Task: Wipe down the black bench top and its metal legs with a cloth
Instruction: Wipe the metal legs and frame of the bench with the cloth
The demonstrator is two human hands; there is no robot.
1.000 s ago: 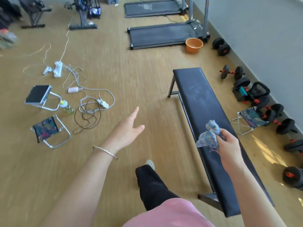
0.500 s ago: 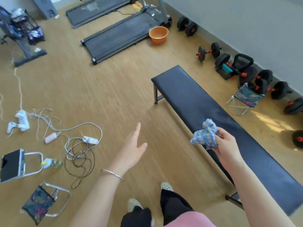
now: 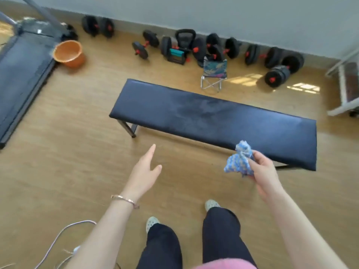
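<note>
A long black padded bench [image 3: 204, 115] stands crosswise on the wooden floor in front of me, its top showing dull smears. One dark metal leg [image 3: 128, 130] shows under its left end; a bar of the right leg peeks out near the right end. My right hand [image 3: 264, 171] grips a crumpled blue and white cloth [image 3: 240, 160] in the air just in front of the bench's near edge. My left hand [image 3: 144, 171] is held out flat over the floor, fingers straight, holding nothing.
Black dumbbells and a kettlebell [image 3: 184, 40] line the grey wall behind the bench. A small folding stool [image 3: 214, 71] stands just behind it. An orange bucket [image 3: 69, 53] sits by a treadmill [image 3: 21, 74] at left. A white frame [image 3: 343, 88] is at right. Cables [image 3: 64, 235] lie near my feet.
I have turned to the right, so the bench now lies crosswise in front of me. My right hand still holds the cloth; my left hand stays outstretched and empty.
</note>
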